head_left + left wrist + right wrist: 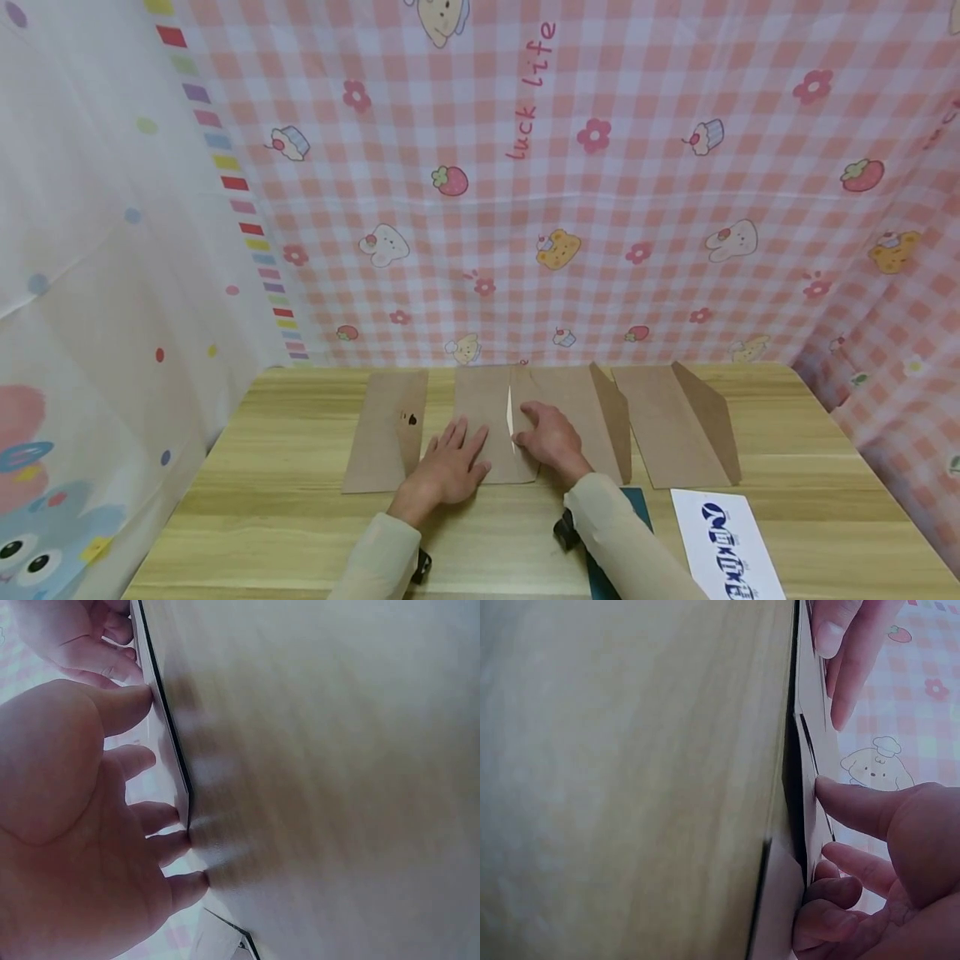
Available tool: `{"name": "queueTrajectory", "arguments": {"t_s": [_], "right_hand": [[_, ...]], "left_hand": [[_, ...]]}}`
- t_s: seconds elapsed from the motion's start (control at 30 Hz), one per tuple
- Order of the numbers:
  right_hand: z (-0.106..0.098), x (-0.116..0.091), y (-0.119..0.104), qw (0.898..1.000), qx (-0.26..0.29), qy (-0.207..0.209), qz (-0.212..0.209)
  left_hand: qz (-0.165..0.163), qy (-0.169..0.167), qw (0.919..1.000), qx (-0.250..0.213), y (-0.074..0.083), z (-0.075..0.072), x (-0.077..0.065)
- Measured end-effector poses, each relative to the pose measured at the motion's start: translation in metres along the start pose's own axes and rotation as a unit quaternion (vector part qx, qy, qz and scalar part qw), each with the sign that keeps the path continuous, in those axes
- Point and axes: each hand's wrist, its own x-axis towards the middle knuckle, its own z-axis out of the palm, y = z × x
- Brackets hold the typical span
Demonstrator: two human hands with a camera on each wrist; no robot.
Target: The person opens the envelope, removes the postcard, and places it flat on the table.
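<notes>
Brown paper envelopes lie in a row on the table. My left hand point(450, 468) rests on the second envelope point(480, 390) from the left, its fingers straight and spread. At that envelope's right side, my right hand point(553, 433) holds the raised flap point(808, 799) between thumb and curled fingers. A pale sliver shows along the flap's edge in the head view. Left of my left hand lies an envelope point(375, 433) with its flap folded down and a small dark bear-like mark on it. The third envelope point(566, 392), right by my right hand, has its flap turned outward.
A fourth envelope point(656, 433) with its flap turned out lies at the right. In front of it is a white sheet point(723, 533) with dark blue print. A dark green flat item point(637, 504) sits partly under my right forearm. Patterned cloth point(562, 167) hangs behind the table.
</notes>
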Motion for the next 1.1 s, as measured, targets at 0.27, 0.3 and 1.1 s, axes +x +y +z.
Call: {"name": "queueTrajectory", "arguments": {"t_s": [0.27, 0.3, 1.1], "right_hand": [[-0.0009, 0.0008, 0.0012, 1.0, 0.01, -0.006, -0.01], [-0.0007, 0.0009, 0.0015, 1.0, 0.012, -0.008, -0.011], [0.0001, 0.0015, 0.004, 0.999, -0.015, -0.018, -0.027]], "left_hand": [[0.0, -0.001, 1.0, -0.003, -0.0002, 0.0007, 0.0008], [0.0, -0.001, 1.0, -0.003, -0.0001, 0.0005, 0.0009], [-0.001, -0.001, 1.0, -0.008, 0.0002, 0.0004, 0.0014]]}}
